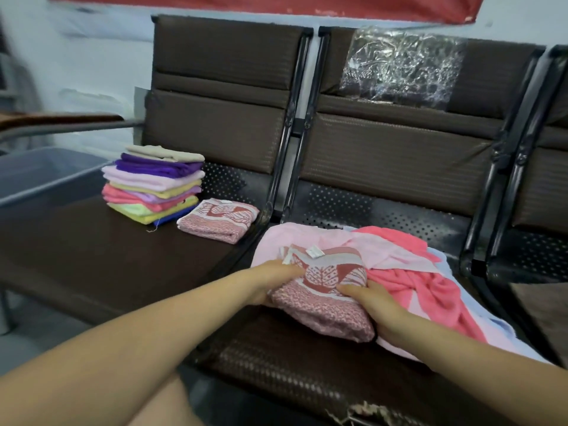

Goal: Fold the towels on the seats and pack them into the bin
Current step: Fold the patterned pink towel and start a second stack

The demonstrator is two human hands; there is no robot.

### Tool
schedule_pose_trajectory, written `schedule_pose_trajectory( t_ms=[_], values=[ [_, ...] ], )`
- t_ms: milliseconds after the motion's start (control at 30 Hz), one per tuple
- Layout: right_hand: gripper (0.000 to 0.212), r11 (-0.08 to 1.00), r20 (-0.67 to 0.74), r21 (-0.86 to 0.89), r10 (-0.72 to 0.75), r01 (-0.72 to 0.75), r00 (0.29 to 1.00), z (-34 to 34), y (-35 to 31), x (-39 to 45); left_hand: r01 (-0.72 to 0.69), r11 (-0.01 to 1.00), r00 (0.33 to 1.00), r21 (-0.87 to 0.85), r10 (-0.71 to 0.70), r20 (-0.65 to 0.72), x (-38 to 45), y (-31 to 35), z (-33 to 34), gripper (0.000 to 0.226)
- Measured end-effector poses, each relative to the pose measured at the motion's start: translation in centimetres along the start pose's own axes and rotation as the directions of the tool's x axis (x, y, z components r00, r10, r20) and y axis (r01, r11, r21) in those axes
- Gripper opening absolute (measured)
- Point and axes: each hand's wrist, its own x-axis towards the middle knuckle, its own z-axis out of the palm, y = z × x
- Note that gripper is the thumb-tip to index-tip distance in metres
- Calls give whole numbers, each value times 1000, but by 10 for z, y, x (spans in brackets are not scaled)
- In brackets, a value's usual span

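Note:
A folded red-and-white patterned towel point(322, 290) lies on the middle seat, on top of loose pink towels. My left hand point(270, 279) grips its left edge and my right hand point(379, 305) grips its right edge. Unfolded towels lie under and beside it: a pale pink one point(276, 247), a coral one point(408, 278) and a light blue one point(442, 259). On the left seat point(92, 256) stands a stack of several folded coloured towels point(153, 182), with a second folded patterned towel point(218, 219) beside it. The grey bin point(40, 170) sits at the far left.
The seats are a row of dark brown chairs with black metal frames point(295, 124). Crinkled clear plastic point(402, 66) clings to the middle backrest. A third seat point(534, 259) shows at the right edge. A desk edge point(61, 121) is behind the bin.

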Motion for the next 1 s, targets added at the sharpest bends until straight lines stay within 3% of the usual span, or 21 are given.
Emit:
schedule_pose_trajectory(
  t_ms=[100,267,333,433,567,633,700,767,900,1000],
  values=[
    [22,995,-88,96,1,8,996,11,-16,-2,-27,994,998,-103,32,56,-2,6,-6,18],
    [23,997,-43,73,-6,9,999,34,-63,19,-109,984,988,-141,122,93,-3,37,-51,10],
    [28,997,-1,81,10,-10,1000,53,-80,47,-116,981,992,-153,122,29,0,51,-82,2],
    [32,996,-36,62,-59,61,998,99,-99,102,-206,975,969,-78,193,-153,17,68,-136,8],
    [42,978,-23,135,-160,161,987,174,-114,173,-333,921,812,201,388,-435,55,81,-217,14],
    [58,987,-12,56,-149,150,989,203,-101,201,-239,846,750,477,473,-463,79,67,-252,32],
    [70,954,29,-255,-157,159,987,226,-73,217,-13,695,807,719,432,-403,104,35,-268,39],
    [73,848,37,-494,-200,192,979,233,-50,221,81,593,820,801,417,-391,125,1,-265,39],
    [74,843,72,-494,-206,214,976,222,-42,220,64,597,661,800,575,-482,125,-20,-254,34],
    [62,870,108,-436,-203,230,973,197,-52,197,125,581,655,804,560,-507,107,-6,-238,30]
  ],
)
